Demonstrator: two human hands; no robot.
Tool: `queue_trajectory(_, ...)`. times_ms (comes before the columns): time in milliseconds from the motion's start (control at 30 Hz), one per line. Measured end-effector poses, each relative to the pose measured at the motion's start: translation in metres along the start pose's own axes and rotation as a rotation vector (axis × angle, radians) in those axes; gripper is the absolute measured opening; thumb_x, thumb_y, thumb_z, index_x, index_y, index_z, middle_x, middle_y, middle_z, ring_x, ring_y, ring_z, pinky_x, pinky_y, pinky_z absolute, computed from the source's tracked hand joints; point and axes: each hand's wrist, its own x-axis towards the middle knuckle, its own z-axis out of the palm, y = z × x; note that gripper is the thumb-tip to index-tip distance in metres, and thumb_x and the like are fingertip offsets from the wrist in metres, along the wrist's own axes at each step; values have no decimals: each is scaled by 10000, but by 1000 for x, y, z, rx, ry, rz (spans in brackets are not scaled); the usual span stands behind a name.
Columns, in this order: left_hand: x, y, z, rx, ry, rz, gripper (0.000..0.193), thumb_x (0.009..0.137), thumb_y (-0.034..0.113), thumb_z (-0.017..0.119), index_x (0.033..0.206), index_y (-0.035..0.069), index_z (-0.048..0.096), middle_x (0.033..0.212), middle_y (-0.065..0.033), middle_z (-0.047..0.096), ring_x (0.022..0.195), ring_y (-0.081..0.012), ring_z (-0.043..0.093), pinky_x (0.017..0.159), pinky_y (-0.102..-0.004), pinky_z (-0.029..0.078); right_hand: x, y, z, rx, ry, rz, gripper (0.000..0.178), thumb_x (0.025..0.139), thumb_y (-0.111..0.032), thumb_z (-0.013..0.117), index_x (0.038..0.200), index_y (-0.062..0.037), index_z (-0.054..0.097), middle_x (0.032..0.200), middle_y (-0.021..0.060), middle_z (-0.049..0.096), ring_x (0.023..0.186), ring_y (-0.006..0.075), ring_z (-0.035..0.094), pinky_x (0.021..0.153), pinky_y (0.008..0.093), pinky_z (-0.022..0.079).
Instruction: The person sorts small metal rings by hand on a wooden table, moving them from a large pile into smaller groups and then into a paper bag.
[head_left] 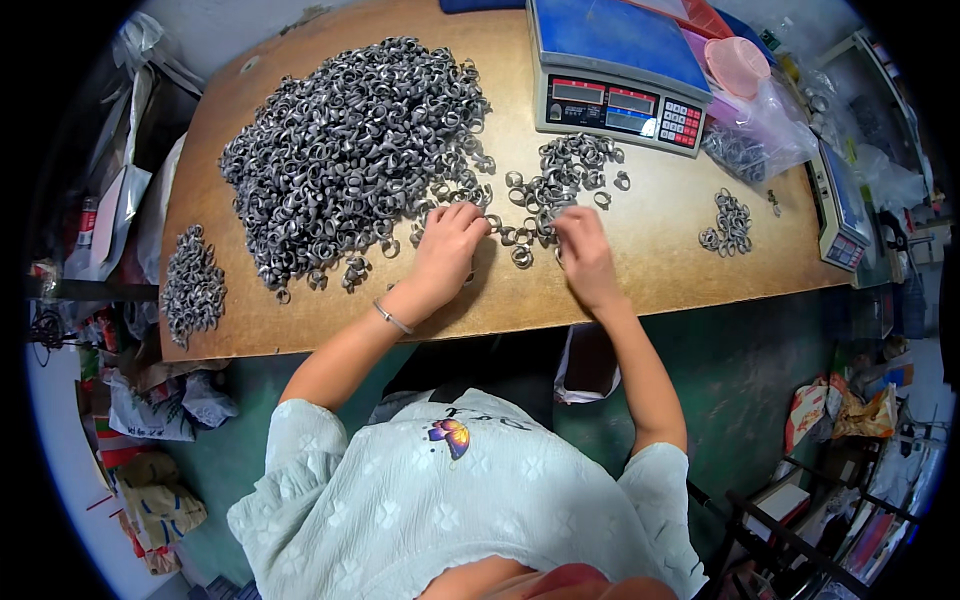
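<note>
A big heap of grey metal rings (pixel 350 150) covers the left half of the wooden table. To its right, below the scale, lies a smaller cluster of rings (pixel 565 170). My left hand (pixel 450 245) rests at the heap's lower right edge, fingers curled together over a few loose rings. My right hand (pixel 588 255) is at the near end of the smaller cluster, its fingers closed and bent down toward the rings. Whatever either hand pinches is hidden by the fingers. Between the two hands lie several loose rings (pixel 520 245).
A digital scale (pixel 620 75) with a blue top stands at the back; a second scale (pixel 840 205) is at the right edge. Small ring piles lie far left (pixel 195 285) and right (pixel 730 222). Plastic bags and a pink basket (pixel 738 66) crowd the back right corner.
</note>
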Motion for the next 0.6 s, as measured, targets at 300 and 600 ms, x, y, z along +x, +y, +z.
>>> queue_trajectory(300,-1,4,-5,-22,95,-58,200,717,-18,606,905,45,577,984,-104,544,978,-289,528,869,-379,404,11,77,-47,316,227,677,289,837,-18,572,1125,-24,562,1014,108,564,837,203,577,726,299,479)
queue_trajectory(600,17,36,15,-90,-124,7,290,766,68,626,1042,18,554,1053,-138,543,994,-290,516,904,-392,381,8,-13,-29,-208,-245,112,430,671,-160,750,1051,-40,588,1132,140,510,1092,322,452,941,430,343)
